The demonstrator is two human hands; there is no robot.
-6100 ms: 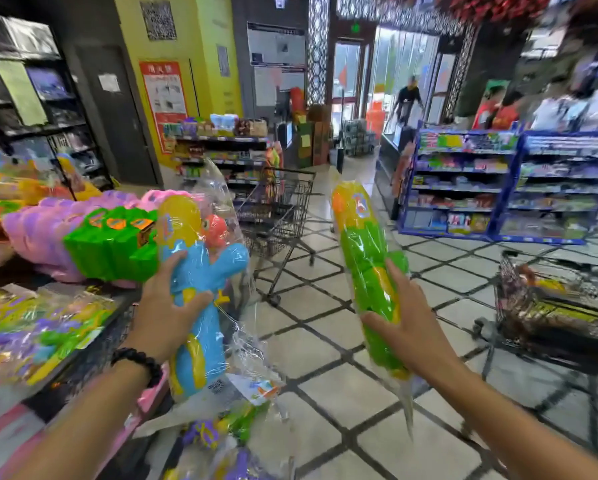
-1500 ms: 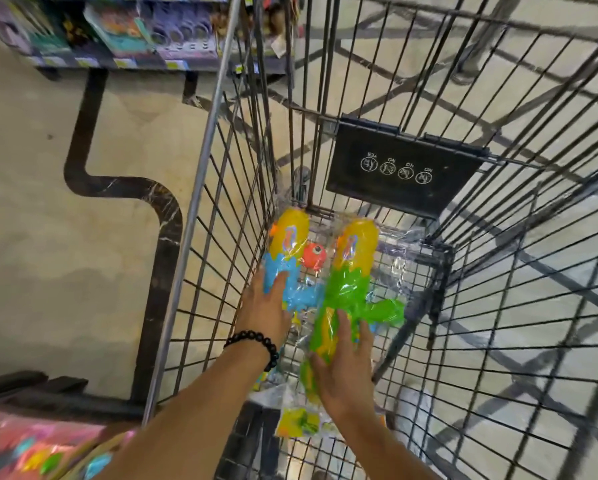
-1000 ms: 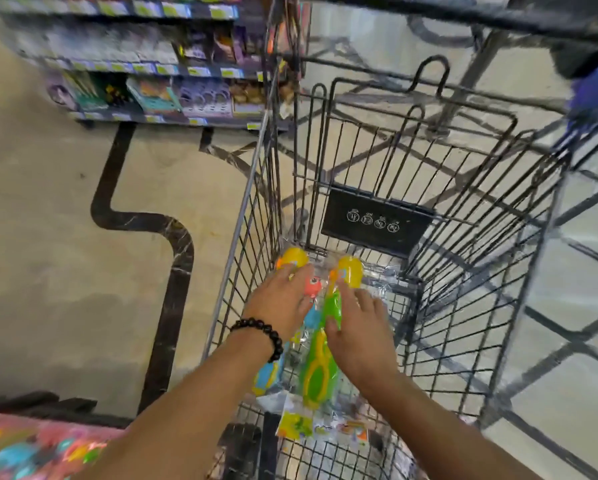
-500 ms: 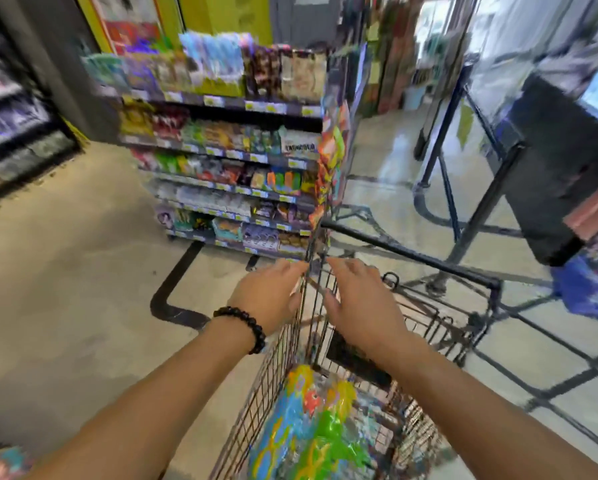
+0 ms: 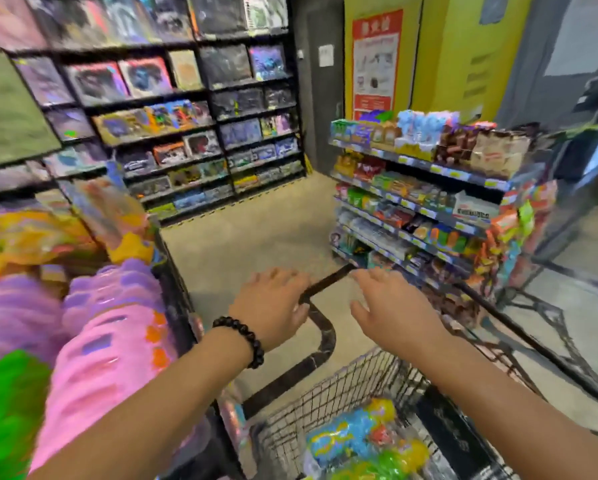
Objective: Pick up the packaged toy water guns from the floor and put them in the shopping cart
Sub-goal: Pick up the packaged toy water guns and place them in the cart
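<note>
Two packaged toy water guns lie in the black wire shopping cart (image 5: 342, 382) at the bottom of the view: a blue and yellow one (image 5: 346, 434) and a green and yellow one (image 5: 391, 459), both in clear plastic. My left hand (image 5: 273, 310), with a black bead bracelet on its wrist, hovers above the cart with fingers spread and nothing in it. My right hand (image 5: 391, 310) is level with it to the right, also spread and holding nothing. Both hands are well above the guns.
A display of pink, purple and green plastic toys (image 5: 93, 323) fills the left side, close to my left arm. A low snack shelf (image 5: 429, 209) stands ahead on the right. Tall black shelves of boxed toys (image 5: 172, 126) line the back. Beige floor (image 5: 256, 237) lies between them.
Both hands let go of the two water guns in the cart and rose out of it. My view lifted from the cart's inside and swung left toward the toy shelves.
</note>
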